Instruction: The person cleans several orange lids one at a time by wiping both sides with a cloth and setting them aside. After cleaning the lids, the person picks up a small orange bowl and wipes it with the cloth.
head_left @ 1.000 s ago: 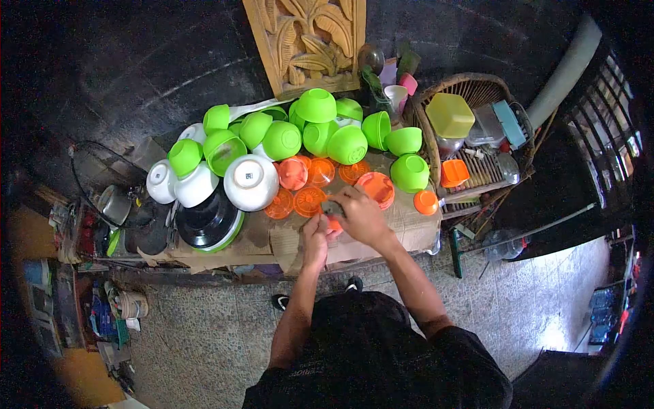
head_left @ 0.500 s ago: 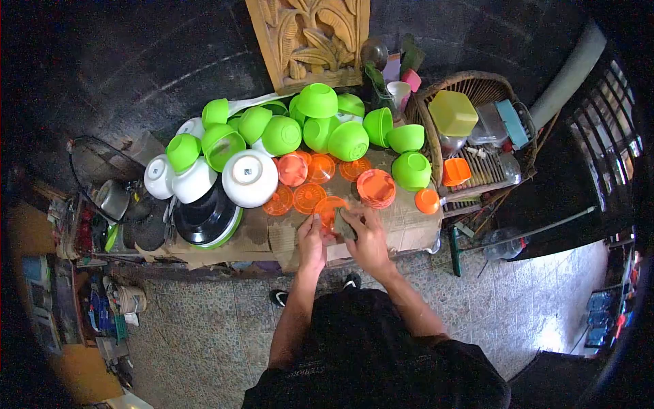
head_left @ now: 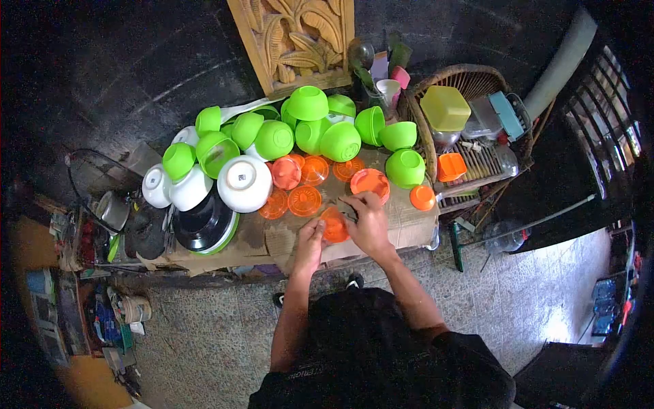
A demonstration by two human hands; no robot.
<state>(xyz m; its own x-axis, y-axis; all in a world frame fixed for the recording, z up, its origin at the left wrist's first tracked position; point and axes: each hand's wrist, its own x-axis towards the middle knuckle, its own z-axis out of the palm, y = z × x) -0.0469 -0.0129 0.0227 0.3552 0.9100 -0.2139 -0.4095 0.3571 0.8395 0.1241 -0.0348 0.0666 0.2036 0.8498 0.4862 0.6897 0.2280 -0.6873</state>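
Observation:
Between my hands, above the cardboard near the table's front edge, is an orange lid (head_left: 334, 225). My left hand (head_left: 310, 247) is closed on its left side. My right hand (head_left: 368, 225) is at its right edge, fingers pressed round a small greyish cloth or pad (head_left: 348, 206). Just beyond my right hand sits a stack of orange lids (head_left: 370, 183). Several more orange lids (head_left: 304, 200) lie flat on the cardboard to the left, and a small orange one (head_left: 422, 198) lies to the right.
Several green bowls (head_left: 340, 142) are heaped behind the lids. White bowls (head_left: 245, 183) and a black plate (head_left: 204, 223) stand at the left. A wicker rack (head_left: 421, 126) with a yellow container (head_left: 445, 108) is at the right. A carved wooden panel (head_left: 300, 41) leans at the back.
The orange lid between my hands is turned and now lies slightly lower in the view. My right fingers have shifted along its edge. The whole view has moved a little.

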